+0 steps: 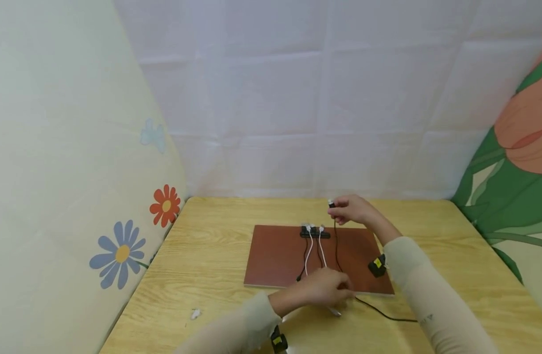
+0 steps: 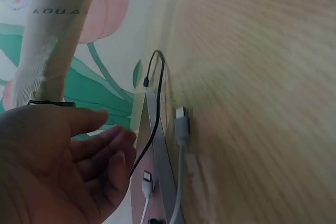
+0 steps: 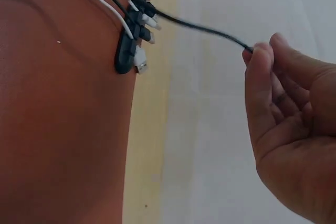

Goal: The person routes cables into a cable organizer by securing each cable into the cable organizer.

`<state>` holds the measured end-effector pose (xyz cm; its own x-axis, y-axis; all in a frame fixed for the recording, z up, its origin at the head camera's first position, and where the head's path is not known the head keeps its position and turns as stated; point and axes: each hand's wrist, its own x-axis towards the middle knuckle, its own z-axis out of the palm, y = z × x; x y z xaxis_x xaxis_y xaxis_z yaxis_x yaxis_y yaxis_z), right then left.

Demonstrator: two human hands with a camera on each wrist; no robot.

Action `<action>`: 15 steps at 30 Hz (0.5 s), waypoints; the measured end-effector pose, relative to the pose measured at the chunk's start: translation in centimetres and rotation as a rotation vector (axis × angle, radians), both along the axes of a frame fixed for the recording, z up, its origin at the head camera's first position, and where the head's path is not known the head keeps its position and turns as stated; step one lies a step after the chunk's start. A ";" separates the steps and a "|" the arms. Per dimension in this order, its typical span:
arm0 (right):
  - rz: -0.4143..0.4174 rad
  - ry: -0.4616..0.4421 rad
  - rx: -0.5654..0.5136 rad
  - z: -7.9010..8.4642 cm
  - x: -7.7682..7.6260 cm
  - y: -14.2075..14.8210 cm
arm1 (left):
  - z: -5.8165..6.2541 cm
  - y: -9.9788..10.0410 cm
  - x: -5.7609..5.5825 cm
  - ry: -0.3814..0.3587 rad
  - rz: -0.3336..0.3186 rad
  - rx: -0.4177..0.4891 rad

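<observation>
My right hand [image 1: 351, 209] pinches a black USB cable [image 3: 210, 31] near its plug, raised above the far edge of the brown board [image 1: 273, 255]. Below and left of that hand, a black cable holder [image 3: 125, 51] on the board carries several white and black cables, their plugs facing the far edge. My left hand [image 1: 326, 287] hovers over the board's near edge, with loosely bent fingers. In the left wrist view, the black cable passes behind these fingers, thumb apart, and no grip on it shows. Beside the left hand lies a white cable's plug [image 2: 181, 124].
The board lies flat on a wood-grain table [image 1: 209, 246]. A small white scrap [image 1: 195, 313] lies at the table's left. Printed cloths stand at both sides, with a white cloth [image 1: 271, 98] behind. The black cable's other length trails toward the right arm.
</observation>
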<state>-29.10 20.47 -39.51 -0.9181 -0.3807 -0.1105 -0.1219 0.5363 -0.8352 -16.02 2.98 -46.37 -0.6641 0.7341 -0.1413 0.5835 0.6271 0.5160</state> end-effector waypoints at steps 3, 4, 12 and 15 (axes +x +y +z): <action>0.038 -0.051 -0.036 -0.5 -0.2 0.1 | -0.2 0.1 -0.6 0.328 0.019 -0.101; 0.048 -0.067 -0.044 -0.7 -0.3 0.3 | -0.3 0.1 -0.9 0.418 0.039 -0.138; 0.145 -0.120 -0.072 -2.2 -0.7 1.0 | -0.8 0.1 -3.0 0.620 0.088 -0.372; 0.139 -0.124 -0.085 -2.7 -0.8 1.1 | -0.9 0.1 -3.5 0.680 0.043 -0.389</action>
<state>-29.93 21.54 -42.16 -0.8373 -0.5157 -0.1816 -0.0833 0.4486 -0.8899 -19.55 3.06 -47.32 -0.7239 0.6868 0.0651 0.6633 0.7189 -0.2078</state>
